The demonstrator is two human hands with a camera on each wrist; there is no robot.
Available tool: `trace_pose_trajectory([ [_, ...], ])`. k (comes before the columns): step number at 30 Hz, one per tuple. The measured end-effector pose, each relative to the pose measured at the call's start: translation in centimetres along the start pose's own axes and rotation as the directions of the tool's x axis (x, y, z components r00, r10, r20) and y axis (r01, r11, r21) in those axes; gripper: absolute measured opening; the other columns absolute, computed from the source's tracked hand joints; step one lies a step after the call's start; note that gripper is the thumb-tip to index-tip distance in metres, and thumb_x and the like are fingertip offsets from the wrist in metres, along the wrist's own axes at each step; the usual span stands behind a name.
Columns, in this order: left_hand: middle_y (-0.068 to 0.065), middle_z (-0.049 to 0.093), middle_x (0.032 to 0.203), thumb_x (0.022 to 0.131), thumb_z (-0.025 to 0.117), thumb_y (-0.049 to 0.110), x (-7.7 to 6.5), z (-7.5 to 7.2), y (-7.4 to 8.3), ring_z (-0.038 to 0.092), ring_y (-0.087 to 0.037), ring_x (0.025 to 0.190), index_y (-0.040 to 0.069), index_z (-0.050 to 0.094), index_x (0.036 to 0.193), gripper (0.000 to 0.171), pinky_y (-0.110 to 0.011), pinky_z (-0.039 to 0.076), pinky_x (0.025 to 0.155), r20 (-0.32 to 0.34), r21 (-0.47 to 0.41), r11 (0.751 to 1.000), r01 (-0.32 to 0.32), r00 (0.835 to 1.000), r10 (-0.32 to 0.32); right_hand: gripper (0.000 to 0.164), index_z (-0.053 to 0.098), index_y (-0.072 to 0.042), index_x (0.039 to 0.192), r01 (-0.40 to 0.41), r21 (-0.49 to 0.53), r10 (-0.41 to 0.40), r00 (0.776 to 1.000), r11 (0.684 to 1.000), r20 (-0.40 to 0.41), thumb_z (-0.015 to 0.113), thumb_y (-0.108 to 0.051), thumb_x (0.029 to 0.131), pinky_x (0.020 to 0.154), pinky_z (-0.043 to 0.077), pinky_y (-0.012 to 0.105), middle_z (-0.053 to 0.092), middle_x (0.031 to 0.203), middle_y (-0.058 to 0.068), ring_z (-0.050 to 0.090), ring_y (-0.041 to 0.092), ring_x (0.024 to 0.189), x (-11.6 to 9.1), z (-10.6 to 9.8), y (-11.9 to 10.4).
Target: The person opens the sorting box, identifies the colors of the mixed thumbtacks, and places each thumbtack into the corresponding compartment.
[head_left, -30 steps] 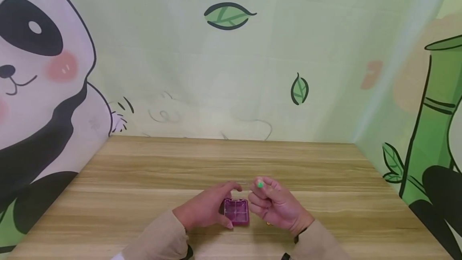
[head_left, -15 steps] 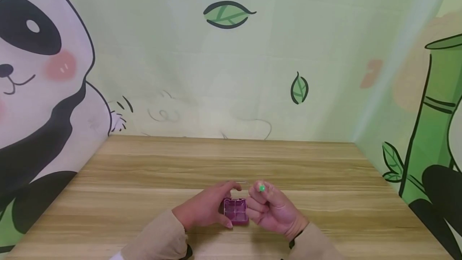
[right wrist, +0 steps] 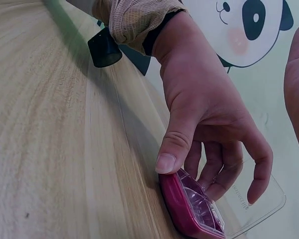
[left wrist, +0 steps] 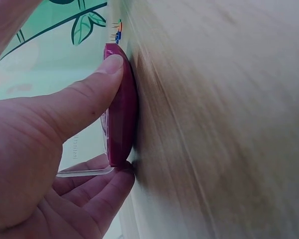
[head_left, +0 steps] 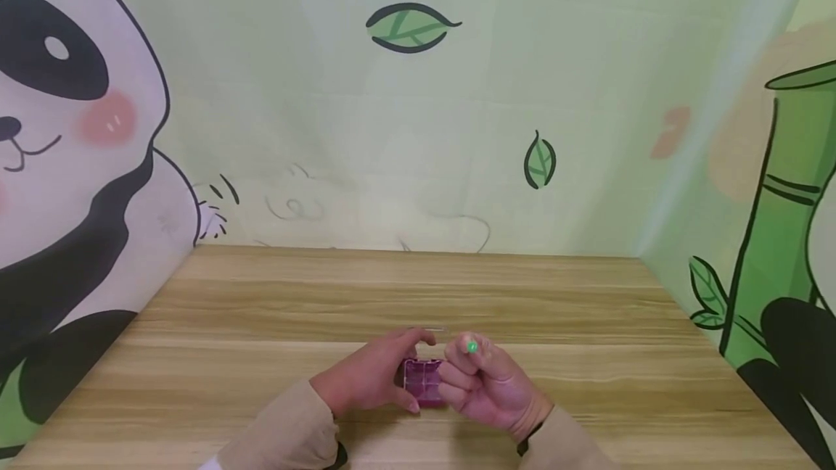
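A small magenta pill box [head_left: 421,383] with four compartments rests on the table. My left hand [head_left: 369,376] grips it, thumb on the near edge and fingers at the far side. The clear lid [right wrist: 269,209], with faint lettering, is swung back from the box in the right wrist view. My right hand [head_left: 490,386] is raised just right of the box and covers its right part in the head view. Its thumb and forefinger pinch a small bright green piece [head_left: 472,347]; the other fingers are curled. Only that green end shows.
Past the box in the left wrist view lie several tiny coloured pieces [left wrist: 118,32], orange, blue and green, with thin points. A wooden table [head_left: 281,289] meets a panda-print backdrop [head_left: 300,114]. A black device [right wrist: 104,48] sits by the left sleeve.
My right hand has moved a little left and down with the green piece, overlapping more of the box. A yellow bit seen beside it earlier is now hidden. The left hand keeps its grip.
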State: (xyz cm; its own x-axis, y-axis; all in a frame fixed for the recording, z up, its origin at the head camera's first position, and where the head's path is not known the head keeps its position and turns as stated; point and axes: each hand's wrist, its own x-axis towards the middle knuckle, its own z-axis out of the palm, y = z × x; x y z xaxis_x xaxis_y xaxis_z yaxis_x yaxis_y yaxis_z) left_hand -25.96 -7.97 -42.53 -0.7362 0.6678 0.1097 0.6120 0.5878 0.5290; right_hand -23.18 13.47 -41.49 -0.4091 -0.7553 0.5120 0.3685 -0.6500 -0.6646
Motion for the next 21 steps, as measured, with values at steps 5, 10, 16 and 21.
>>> trace_pose_trajectory([
  [5, -0.001, 0.066, 0.108, 0.071, 0.096, 0.028, -0.02, 0.08, -0.22, 0.062, -0.013, 0.096, 0.018, 0.047, 0.141, 0.085, -0.032, 0.053, 0.088, 0.01, 0.0, 1.0, 0.017, 1.0, -0.017, 0.041, 0.033, -0.019, 0.074, 0.014, 0.012, -0.014, 1.0, 1.0, 0.007, 0.049, -0.029, 0.11, 0.057, 0.014, 0.021, 0.021, 0.07, -0.007, 0.017, 0.007, 0.06, 0.01, -0.03, 0.12],
  [10, -0.001, 0.066, 0.107, 0.071, 0.096, 0.027, -0.06, 0.13, -0.29, 0.062, -0.013, 0.096, 0.017, 0.047, 0.141, 0.086, -0.033, 0.053, 0.09, -0.002, 0.006, 1.0, 0.009, 1.0, -0.009, 0.037, 0.037, -0.02, 0.076, 0.024, 0.018, -0.024, 1.0, 1.0, 0.008, 0.049, -0.028, 0.11, 0.057, 0.014, 0.021, 0.021, 0.071, -0.007, 0.017, 0.007, 0.06, 0.04, -0.02, 0.12],
  [16, -0.002, 0.066, 0.109, 0.071, 0.096, 0.027, -0.09, 0.07, -0.15, 0.062, -0.014, 0.097, 0.016, 0.047, 0.142, 0.086, -0.034, 0.053, 0.091, -0.009, 0.013, 1.0, 0.008, 1.0, -0.008, 0.032, 0.044, -0.02, 0.08, 0.028, 0.016, -0.028, 1.0, 0.999, 0.006, 0.048, -0.028, 0.11, 0.058, 0.013, 0.021, 0.021, 0.072, -0.007, 0.016, 0.007, 0.061, 0.07, 0.03, 0.11],
  [21, -0.002, 0.066, 0.111, 0.072, 0.096, 0.027, -0.06, 0.06, -0.15, 0.061, -0.014, 0.098, 0.016, 0.047, 0.141, 0.085, -0.034, 0.053, 0.091, -0.005, 0.016, 1.0, 0.01, 1.0, -0.01, 0.033, 0.042, -0.02, 0.079, 0.022, 0.008, -0.022, 1.0, 1.0, 0.003, 0.049, -0.028, 0.11, 0.057, 0.013, 0.021, 0.021, 0.071, -0.007, 0.016, 0.007, 0.06, 0.07, 0.07, 0.15],
])
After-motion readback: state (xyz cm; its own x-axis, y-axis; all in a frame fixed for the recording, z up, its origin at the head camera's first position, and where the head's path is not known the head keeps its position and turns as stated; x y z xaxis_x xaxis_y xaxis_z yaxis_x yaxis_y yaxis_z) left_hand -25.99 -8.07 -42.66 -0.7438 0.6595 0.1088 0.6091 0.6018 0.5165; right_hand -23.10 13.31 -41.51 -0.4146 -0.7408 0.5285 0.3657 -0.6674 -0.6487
